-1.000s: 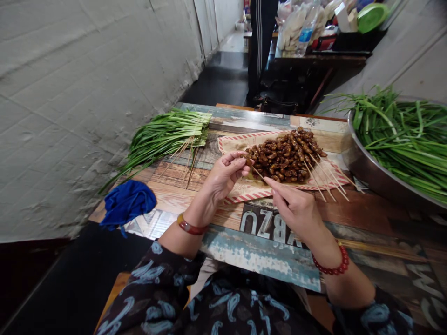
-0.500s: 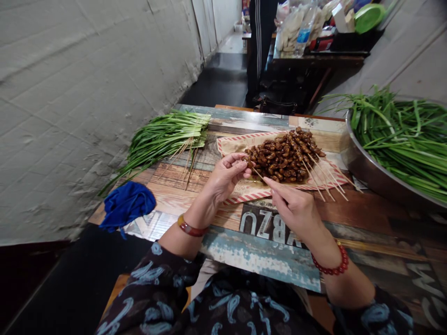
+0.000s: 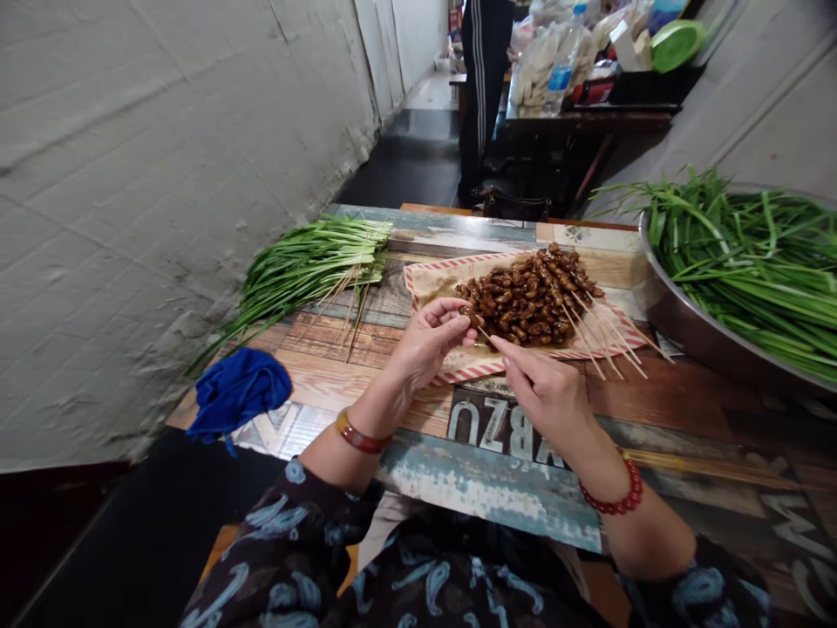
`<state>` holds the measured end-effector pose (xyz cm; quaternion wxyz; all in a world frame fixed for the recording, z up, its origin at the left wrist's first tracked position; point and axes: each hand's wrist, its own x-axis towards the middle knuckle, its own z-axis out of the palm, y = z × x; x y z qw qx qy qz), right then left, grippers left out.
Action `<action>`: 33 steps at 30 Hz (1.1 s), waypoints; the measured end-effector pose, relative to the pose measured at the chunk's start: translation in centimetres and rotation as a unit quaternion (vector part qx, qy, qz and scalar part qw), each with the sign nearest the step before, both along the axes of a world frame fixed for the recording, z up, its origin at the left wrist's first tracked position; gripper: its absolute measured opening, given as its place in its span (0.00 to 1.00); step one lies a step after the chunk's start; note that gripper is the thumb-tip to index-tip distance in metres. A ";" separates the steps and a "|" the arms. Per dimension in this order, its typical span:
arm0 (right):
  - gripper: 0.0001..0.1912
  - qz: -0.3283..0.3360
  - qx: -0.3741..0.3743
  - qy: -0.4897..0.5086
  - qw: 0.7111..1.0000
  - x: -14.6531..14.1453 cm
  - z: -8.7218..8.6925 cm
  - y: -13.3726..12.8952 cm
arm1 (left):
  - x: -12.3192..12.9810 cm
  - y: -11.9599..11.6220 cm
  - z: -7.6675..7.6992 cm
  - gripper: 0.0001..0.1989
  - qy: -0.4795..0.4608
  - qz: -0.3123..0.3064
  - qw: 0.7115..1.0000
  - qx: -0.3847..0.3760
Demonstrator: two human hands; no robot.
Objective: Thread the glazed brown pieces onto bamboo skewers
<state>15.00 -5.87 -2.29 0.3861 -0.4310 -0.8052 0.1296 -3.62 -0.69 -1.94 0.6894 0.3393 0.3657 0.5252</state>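
My left hand pinches a glossy brown piece, which looks like a silkworm pupa, between thumb and fingers. My right hand grips a thin wooden skewer that points up and left to that piece. How deep its tip goes is hidden by the left fingers. Just beyond both hands, a heap of brown pupa-like pieces lies on a paper sheet with a red-striped edge. Several loaded skewers rest on the heap's right side, bare ends toward me.
Left of the paper lie green chives with several skewers, and a blue cloth. A metal basin of greens stands right. More thin sticks lie at the right front. A person in dark trousers stands beyond the table.
The right hand has come slightly closer to the left hand, and less of the skewer shows between them. The view has shifted a little.
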 end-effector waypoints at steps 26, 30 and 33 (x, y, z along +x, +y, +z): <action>0.13 -0.074 0.052 -0.061 0.994 -1.2 -0.9 -0.4 | 0.4 -0.7 0.3 0.17 -0.031 -0.011 0.999 0.001; 0.13 -0.074 0.054 -0.066 0.994 -1.3 -0.8 -0.4 | 0.3 -0.8 0.4 0.18 -0.036 -0.013 0.999 0.000; 0.13 -0.071 0.062 -0.063 0.994 -1.2 -0.9 -0.4 | 0.2 -0.7 0.5 0.21 -0.048 -0.017 0.999 -0.011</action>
